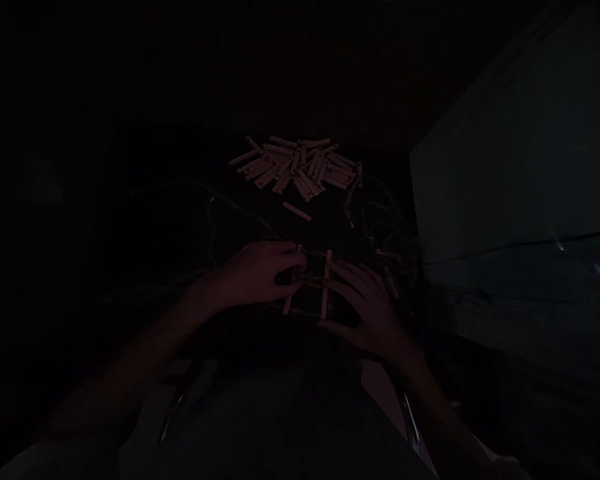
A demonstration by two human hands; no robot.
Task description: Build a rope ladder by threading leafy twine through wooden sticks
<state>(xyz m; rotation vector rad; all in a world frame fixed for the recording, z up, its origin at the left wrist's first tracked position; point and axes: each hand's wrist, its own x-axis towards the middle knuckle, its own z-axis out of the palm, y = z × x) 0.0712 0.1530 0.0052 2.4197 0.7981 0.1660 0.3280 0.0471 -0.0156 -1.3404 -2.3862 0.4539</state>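
- Dark work surface (pixel 190 220), very dim scene; pale grey-green panel (pixel 510 167) fills the right of the frame, angled edge
- Tilted wooden clothespin (pixel 293 280), lower centre: long axis near vertical, top leaning right
- Upright wooden clothespin (pixel 326 285), just right of it: long axis vertical, parallel-ish, apart
- Thin fibrous twine (pixel 313 282) runs across both pins, roughly horizontal; looser tangles lie left and right of them
- Left hand (pixel 257 273): fingers curled, seemingly pinching the tilted pin near its top
- Right hand (pixel 367 310): fingers spread, resting against the upright pin; pinch too dark to tell
- Pile of wooden clothespins (pixel 297 167), upper centre: a few dozen, criss-crossed, exact count unclear
- One loose clothespin (pixel 297 211) lies alone below the pile, pointing lower right
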